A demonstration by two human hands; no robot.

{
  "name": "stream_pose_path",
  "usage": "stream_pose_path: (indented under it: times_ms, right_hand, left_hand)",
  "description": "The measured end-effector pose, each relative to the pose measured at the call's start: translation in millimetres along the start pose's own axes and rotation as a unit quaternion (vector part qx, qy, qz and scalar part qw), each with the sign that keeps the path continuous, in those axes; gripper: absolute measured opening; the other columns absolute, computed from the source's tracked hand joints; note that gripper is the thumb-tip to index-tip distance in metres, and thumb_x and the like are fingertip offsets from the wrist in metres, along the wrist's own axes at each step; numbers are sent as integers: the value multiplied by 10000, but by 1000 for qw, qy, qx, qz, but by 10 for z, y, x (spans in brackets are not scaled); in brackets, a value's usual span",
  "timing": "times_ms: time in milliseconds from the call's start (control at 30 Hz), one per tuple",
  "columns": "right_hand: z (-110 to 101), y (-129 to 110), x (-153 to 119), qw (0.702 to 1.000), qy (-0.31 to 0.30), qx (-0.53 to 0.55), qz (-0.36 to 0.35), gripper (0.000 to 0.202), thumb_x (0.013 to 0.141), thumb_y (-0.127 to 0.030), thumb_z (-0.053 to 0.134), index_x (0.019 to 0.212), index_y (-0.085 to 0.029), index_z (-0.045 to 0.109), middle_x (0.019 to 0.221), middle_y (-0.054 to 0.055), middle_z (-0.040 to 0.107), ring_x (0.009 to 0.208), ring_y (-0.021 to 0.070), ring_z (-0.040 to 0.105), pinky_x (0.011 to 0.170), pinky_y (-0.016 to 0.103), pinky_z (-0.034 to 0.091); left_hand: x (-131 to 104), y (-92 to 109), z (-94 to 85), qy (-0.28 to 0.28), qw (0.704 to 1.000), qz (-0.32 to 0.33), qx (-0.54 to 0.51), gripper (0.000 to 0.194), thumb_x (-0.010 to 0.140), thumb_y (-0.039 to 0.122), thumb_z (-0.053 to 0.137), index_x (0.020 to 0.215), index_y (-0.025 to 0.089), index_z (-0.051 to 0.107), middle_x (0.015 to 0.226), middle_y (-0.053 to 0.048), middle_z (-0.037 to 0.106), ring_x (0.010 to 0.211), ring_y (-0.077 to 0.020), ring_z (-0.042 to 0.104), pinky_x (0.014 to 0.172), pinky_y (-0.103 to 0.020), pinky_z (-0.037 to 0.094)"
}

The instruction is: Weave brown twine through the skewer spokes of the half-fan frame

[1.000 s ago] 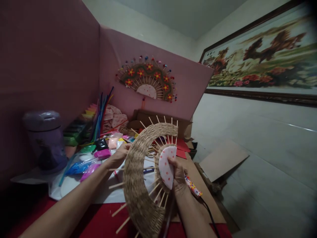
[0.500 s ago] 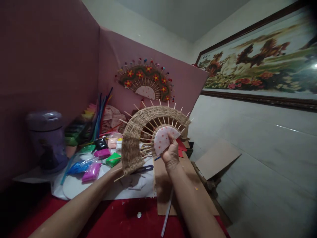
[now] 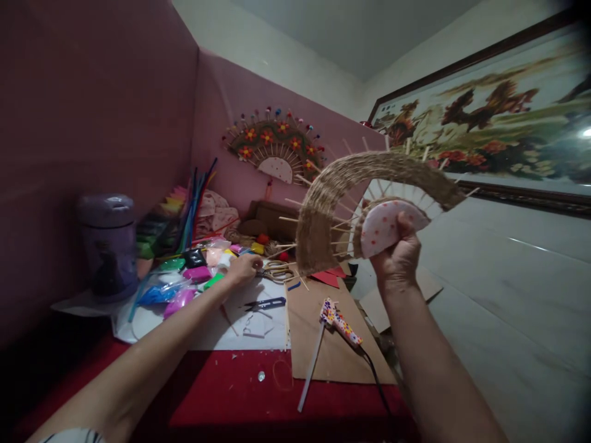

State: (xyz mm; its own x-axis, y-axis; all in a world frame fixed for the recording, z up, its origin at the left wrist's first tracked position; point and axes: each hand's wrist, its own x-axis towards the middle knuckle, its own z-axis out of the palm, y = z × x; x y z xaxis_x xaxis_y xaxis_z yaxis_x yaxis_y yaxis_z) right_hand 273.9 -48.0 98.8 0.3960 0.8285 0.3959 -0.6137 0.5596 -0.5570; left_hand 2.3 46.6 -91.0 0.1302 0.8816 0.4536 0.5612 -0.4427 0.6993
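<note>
My right hand (image 3: 401, 255) grips a woven fan (image 3: 318, 209) by its half-round, white base with pink dots, thumb on the front face. The fan is held up at the right; thin wooden sticks poke out past its twine-woven band. My left hand (image 3: 245, 269) is low over the table, its fingers curled together beside the scissors (image 3: 277, 271). Whatever is between those fingers, if anything, is too small to make out. Dark blue thread snips (image 3: 265, 303) lie in front of it on white paper.
A flower-patterned glue gun (image 3: 340, 322) with a glue stick and cord rests on cardboard (image 3: 309, 363). Coloured clay packets (image 3: 197, 274) and a purple tumbler (image 3: 108, 252) are at the left. A decorated fan (image 3: 276, 154) hangs on the pink board. Red cloth (image 3: 221, 394) covers the table.
My right hand has moved the fan up and to the right, uncovering the glue gun and scissors. My left hand, hidden behind the fan before, now shows near the scissors.
</note>
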Motion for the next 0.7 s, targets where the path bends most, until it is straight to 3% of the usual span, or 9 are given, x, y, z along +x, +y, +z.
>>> stream_pose_path:
  times_ms: [233,333,467,600,700]
  right_hand:
    - [81,-582,30,992,-91,0,-86,152,806,-255,513,839,-156,624,873,40,686,840,153,644,804,319,526]
    - [118,-780,50,985,-112,-29,-128,156,827,-254,490,799,-207,636,916,23,693,962,169,623,921,358,494]
    - [116,-1014,108,976,-104,-98,-167,235,853,-241,453,734,-274,653,961,-26,694,1034,137,592,964,287,482]
    - [146,-1070,119,975,-93,-109,-171,254,865,-232,450,717,-275,651,933,-40,692,974,108,609,919,244,490]
    - [197,-868,51,987,-60,-69,-134,276,876,-221,406,738,-220,644,792,-9,690,797,113,645,818,269,516]
  left_hand:
    - [219,-25,-20,-17,997,-42,69,118,647,171,597,699,216,692,783,-56,682,780,-221,576,653,-275,386]
    - [302,-24,-23,-13,996,-58,62,155,623,112,609,715,199,699,840,-78,686,862,-246,575,746,-308,397]
    - [342,18,-66,38,996,-77,21,239,683,62,540,858,133,688,1019,-144,647,1054,-297,508,908,-397,335]
    - [349,106,-90,79,990,-91,-70,247,691,57,531,876,145,669,1081,-148,627,1117,-297,477,986,-422,284]
    - [281,237,-57,90,975,-113,-169,178,674,96,569,803,166,669,987,-125,661,1051,-276,533,961,-416,342]
